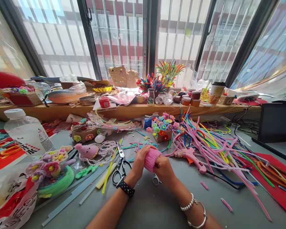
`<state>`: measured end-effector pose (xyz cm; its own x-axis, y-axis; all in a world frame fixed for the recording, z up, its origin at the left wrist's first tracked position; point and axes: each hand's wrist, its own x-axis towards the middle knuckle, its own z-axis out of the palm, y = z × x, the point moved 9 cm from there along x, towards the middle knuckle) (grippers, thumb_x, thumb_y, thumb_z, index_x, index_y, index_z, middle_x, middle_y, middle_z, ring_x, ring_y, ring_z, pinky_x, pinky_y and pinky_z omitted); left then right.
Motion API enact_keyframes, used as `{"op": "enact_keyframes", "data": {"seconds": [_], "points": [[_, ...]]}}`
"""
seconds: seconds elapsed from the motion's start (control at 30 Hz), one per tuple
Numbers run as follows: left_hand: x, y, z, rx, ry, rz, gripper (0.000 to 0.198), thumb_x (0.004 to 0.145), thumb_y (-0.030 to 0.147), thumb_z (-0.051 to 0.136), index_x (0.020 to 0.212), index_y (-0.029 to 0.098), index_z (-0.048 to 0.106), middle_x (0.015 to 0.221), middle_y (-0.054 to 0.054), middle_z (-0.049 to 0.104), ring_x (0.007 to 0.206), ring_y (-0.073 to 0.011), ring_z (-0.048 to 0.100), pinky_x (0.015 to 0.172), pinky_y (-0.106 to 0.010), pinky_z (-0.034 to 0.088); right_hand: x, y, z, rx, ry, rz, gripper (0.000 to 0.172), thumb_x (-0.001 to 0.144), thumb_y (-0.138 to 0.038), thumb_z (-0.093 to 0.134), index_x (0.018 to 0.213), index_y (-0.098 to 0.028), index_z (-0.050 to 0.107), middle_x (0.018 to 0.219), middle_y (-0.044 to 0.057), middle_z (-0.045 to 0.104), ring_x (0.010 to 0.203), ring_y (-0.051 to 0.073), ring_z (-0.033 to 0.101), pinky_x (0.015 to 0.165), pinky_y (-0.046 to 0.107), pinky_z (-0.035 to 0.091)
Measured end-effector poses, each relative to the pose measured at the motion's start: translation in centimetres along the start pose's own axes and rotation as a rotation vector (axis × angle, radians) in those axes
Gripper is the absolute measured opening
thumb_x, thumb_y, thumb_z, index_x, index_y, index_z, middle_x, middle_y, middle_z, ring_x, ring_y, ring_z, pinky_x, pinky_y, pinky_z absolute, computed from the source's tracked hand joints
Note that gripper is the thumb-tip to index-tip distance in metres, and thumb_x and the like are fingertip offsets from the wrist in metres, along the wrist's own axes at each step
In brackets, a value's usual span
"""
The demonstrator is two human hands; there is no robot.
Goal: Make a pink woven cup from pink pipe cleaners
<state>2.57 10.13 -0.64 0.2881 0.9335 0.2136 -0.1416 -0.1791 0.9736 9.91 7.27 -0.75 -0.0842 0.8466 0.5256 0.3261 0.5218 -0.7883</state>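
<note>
Both my hands meet over the grey table (157, 206) near its middle. My left hand (139, 160) is curled around a small pink ribbed roll of pipe cleaner (151, 158) from the left. My right hand (165, 168) grips the same pink roll from the right and below, fingers closed. A black dotted band circles my left wrist, and pearl and silver bracelets sit on the right one. Scissors (120, 165) lie just left of my hands. A pink glue gun (192, 156) lies just right of them.
Loose pipe cleaners (216, 146) sprawl to the right. A small flower basket (162, 128) stands behind my hands. At left are a plastic bottle (27, 132), a pink knitted figure with pearl beads (88, 151) and flower crafts (52, 173). The window ledge (133, 109) holds jars and cups. A dark screen (276, 124) stands far right.
</note>
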Motion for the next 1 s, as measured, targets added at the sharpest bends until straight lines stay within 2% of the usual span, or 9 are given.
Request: {"op": "enact_keyframes", "data": {"seconds": [0.27,0.47,0.63,0.8,1.0], "points": [[-0.1,-0.3,-0.1,0.039,0.029,-0.017,0.031,0.078,0.035,0.040,0.083,0.016,0.063,0.095,-0.005,0.064,0.090,-0.0211,0.055,0.085,-0.032,0.039,-0.2,0.3,0.0,-0.132,0.046,-0.060,0.016,0.058,-0.007,0.042,0.046,-0.016,0.047,0.048,-0.001,0.047,0.047,0.009,0.037,0.047,0.022,0.027],[0.1,0.0,0.0,0.031,-0.042,-0.055,0.036,0.080,0.041,0.040,0.094,0.017,0.062,0.095,-0.005,0.063,0.094,-0.0220,0.054,0.086,-0.033,0.037,0.0,-0.1,-0.3,-0.155,0.051,-0.061,0.018,0.066,-0.010,0.042,0.054,-0.016,0.054,0.056,0.002,0.056,0.053,0.011,0.043,0.051,0.023,0.032],[-0.2,0.7,0.1,0.052,-0.020,-0.025,0.026,0.077,0.038,0.046,0.081,0.018,0.062,0.087,-0.004,0.062,0.086,-0.0200,0.054,0.083,-0.030,0.037,-0.1,0.0,-0.3,-0.153,0.037,-0.051,0.017,0.064,-0.011,0.044,0.051,-0.017,0.053,0.052,0.002,0.055,0.050,0.012,0.041,0.049,0.024,0.030],[-0.4,0.6,0.3,0.059,-0.028,-0.039,0.024,0.077,0.037,0.046,0.080,0.019,0.061,0.086,-0.003,0.062,0.085,-0.0197,0.053,0.080,-0.029,0.038,-0.1,0.3,-0.3,-0.119,0.020,-0.038,0.015,0.061,-0.011,0.047,0.050,-0.018,0.054,0.050,0.002,0.054,0.050,0.012,0.041,0.049,0.025,0.029],[-0.1,0.7,0.2,0.057,-0.106,-0.042,0.033,0.078,0.042,0.046,0.093,0.019,0.063,0.102,-0.006,0.063,0.100,-0.0238,0.053,0.090,-0.035,0.034,0.3,-0.7,-0.1,-0.012,-0.041,-0.034,0.018,0.068,-0.017,0.048,0.055,-0.017,0.060,0.055,0.002,0.057,0.054,0.013,0.045,0.054,0.025,0.035]]}}
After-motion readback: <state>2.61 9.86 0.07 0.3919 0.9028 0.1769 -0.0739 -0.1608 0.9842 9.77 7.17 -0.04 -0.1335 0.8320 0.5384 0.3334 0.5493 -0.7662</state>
